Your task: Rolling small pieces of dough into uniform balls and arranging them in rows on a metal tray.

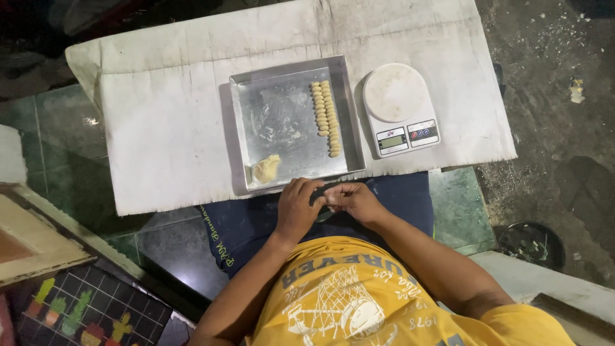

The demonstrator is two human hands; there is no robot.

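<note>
We see much free room on the left part of the metal tray (246, 128). On its right, two rows of dough pieces (325, 117) and the kitchen scale (401, 107) block the way.

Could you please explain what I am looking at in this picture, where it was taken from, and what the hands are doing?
There is no machine: a head-worn camera looks down at a seated person's own hands. The left hand and right hand meet just below a metal tray, pinching something small that I cannot make out. The tray holds two rows of small pale pieces and a dough lump. Beside it stands a white kitchen scale, both on a white cloth.
</note>
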